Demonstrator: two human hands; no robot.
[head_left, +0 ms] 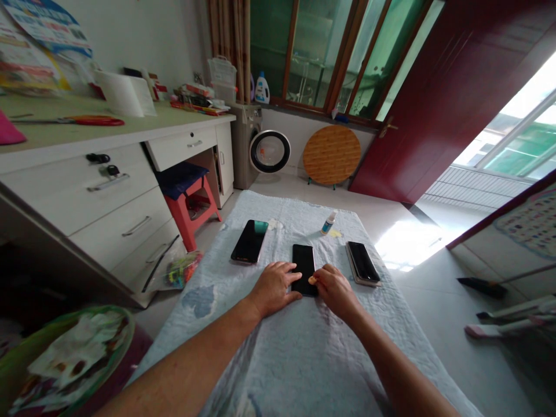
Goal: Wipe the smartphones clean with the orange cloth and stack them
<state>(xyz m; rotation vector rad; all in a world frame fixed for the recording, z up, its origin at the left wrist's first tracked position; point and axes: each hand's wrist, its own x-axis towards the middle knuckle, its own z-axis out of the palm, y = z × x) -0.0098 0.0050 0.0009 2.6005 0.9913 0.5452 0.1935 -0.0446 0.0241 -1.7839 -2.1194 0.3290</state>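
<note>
A black smartphone [304, 255] lies face up on the cloth-covered table, between my hands. My left hand [273, 288] rests at its left side, fingers stretched apart; the fingertips touch the screen and the thumb lies by the near edge. Pinched in my right hand [334, 289] is a small orange-yellow piece [311, 280], held against the right part of the screen; its kind is too small to make out. To the left lies a larger dark tablet-like phone [250, 241]. Another phone [364, 262] sits at the right, on a pale case or second device. Behind stands a small spray bottle [329, 223].
A light blue patterned cloth [347, 359] covers the table. On the left are a white desk [125, 220], a red stool [197, 211] and a full waste bin [125, 341]. Farther back are a washing machine with its door [284, 152] ajar and a round wooden board [332, 153].
</note>
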